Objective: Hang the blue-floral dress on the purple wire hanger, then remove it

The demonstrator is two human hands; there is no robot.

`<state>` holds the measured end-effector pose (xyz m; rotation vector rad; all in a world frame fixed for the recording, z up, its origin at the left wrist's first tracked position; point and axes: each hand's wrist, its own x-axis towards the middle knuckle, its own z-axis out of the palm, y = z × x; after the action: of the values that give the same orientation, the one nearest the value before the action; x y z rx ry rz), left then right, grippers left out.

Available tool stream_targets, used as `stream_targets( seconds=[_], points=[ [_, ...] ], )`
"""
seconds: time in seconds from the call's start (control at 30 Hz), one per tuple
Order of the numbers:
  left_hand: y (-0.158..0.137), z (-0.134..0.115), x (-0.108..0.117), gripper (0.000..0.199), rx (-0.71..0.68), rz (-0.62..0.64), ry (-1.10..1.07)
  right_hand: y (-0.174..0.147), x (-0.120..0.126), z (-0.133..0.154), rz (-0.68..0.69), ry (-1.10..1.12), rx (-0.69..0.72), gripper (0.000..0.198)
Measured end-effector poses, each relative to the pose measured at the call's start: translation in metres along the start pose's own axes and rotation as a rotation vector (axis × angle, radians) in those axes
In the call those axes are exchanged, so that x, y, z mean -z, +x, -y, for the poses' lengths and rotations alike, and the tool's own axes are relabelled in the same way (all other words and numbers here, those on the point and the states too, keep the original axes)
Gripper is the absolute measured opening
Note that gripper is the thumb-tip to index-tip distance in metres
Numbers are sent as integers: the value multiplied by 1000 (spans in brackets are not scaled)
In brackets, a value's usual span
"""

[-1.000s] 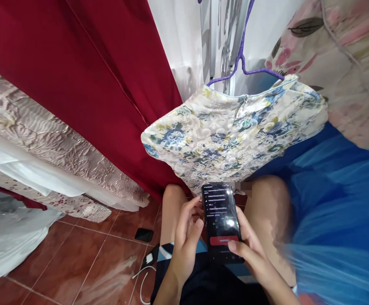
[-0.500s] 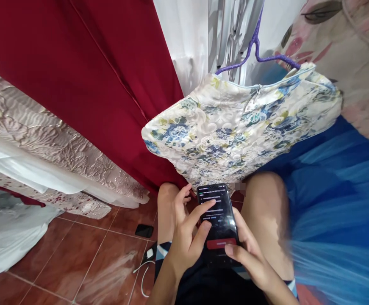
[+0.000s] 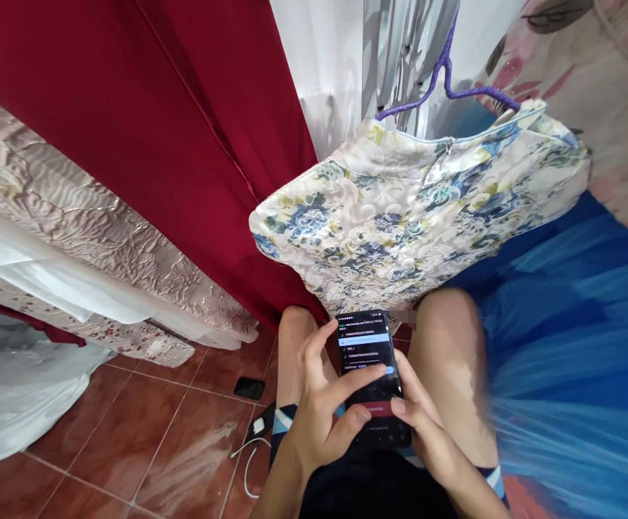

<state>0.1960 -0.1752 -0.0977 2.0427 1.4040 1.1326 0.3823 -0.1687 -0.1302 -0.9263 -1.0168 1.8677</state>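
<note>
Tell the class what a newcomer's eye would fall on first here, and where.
Probably the blue-and-white floral garment on its purple clothes hanger, just above centre. The dark red cloth at upper left and blue tulle at lower right likely compete with it. Below the garment, the lit smartphone also stands out, held in the right hand, with the left hand's index finger over its screen.

The floor is of glossy reddish-brown tiles with pale grout lines between them, and light streaks its surface. A black smartphone lies flat on it. Just beside that is a dark item, too indistinct to name, with a white charger plug on it. Near the plug, a white cable curves across the tiles in loose bends.
</note>
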Motion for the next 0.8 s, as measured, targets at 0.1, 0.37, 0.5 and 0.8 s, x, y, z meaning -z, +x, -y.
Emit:
stream_targets(
  seconds=[0.1, 0.37, 0.5, 0.8],
  points=[
    [1, -2, -1, 43, -21, 46, 12, 0, 0, -1, 14, -8, 8, 66],
    [3, -4, -1, 47, -23, 36, -53, -2, 3, -6, 3, -19, 13, 63],
    [2, -5, 1, 46, -16, -1, -50, -1, 4, -8, -3, -7, 12, 59],
    [-2, 6, -13, 25, 285, -375, -297, 3, 1, -8, -4, 31, -9, 63]
  ],
)
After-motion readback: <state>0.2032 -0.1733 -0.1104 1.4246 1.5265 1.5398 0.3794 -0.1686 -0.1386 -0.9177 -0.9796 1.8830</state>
